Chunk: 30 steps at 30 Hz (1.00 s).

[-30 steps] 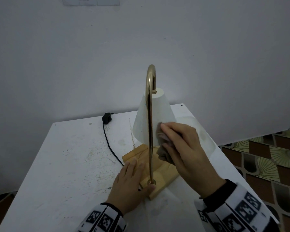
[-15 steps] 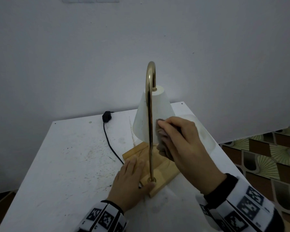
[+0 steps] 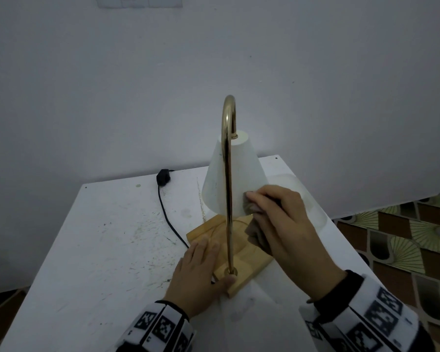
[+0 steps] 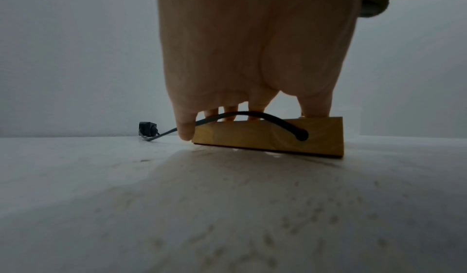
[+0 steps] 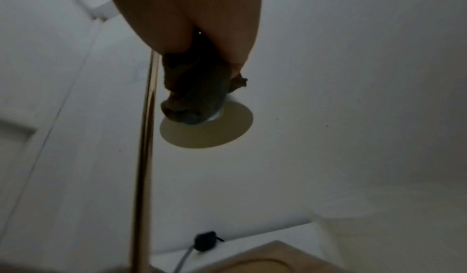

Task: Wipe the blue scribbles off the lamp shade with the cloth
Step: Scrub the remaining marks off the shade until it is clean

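A white cone lamp shade (image 3: 235, 174) hangs from a curved brass arm (image 3: 228, 189) fixed in a wooden base (image 3: 249, 260). My right hand (image 3: 282, 224) grips a bunched grey-brown cloth (image 3: 254, 233) and presses it against the shade's lower right side. From below, in the right wrist view, the cloth (image 5: 194, 89) covers part of the shade's open underside (image 5: 209, 135). My left hand (image 3: 201, 270) lies flat on the base's near left corner, its fingers (image 4: 255, 111) on top of the base (image 4: 267, 137). No blue scribbles show on the shade's visible side.
The lamp stands on a scuffed white table (image 3: 107, 250) against a plain wall. Its black cord (image 3: 170, 224) runs back left to a plug (image 3: 163, 177). The table's right edge drops to a patterned floor (image 3: 404, 237).
My right hand has rubbed the cloth slightly up and then back down to the right on the shade. The left hand has stayed on the base.
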### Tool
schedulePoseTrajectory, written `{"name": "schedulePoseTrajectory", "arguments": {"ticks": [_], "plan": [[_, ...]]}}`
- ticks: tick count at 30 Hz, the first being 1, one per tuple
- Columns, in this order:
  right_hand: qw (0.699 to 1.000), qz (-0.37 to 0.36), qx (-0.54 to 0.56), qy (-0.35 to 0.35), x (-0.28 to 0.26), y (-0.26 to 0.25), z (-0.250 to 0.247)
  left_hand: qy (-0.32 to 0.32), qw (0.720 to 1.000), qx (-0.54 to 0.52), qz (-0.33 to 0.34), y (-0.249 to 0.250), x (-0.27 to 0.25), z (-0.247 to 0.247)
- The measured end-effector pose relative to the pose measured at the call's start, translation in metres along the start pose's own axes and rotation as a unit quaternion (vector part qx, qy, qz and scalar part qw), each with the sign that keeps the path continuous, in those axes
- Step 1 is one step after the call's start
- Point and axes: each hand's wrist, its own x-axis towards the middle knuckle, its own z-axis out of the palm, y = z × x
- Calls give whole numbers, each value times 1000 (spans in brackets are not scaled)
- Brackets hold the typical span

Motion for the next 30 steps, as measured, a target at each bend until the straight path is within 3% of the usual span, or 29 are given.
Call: {"name": "schedulePoseTrajectory", "arguments": {"ticks": [4, 8, 10, 14, 16, 20, 22, 26, 28, 30], "plan": [[995, 21, 96, 15, 3, -3, 12, 8, 1000, 11, 12, 2, -3, -3], [996, -5, 15, -83, -8, 3, 4, 21, 999, 3, 24, 2, -2, -1], [996, -23, -28, -85, -11, 12, -3, 25, 999, 2, 21, 3, -2, -1], [993, 12, 115, 38, 3, -4, -5, 19, 1000, 1, 13, 3, 0, -1], [988, 16, 151, 19, 6, -11, 2, 21, 1000, 3, 16, 2, 1, 1], [992, -72, -80, -66, -7, 0, 10, 27, 999, -2, 20, 0, 2, 2], [988, -76, -95, -91, -13, 9, 4, 30, 999, -5, 22, 1, 2, 2], [997, 2, 77, -8, -6, 9, -13, 28, 999, -7, 18, 1, 1, 2], [997, 18, 64, 28, 7, 1, -12, 23, 1000, -6, 17, 2, 1, 1], [999, -7, 49, 22, 10, -6, -6, 24, 1000, -6, 18, 1, 2, 2]]}}
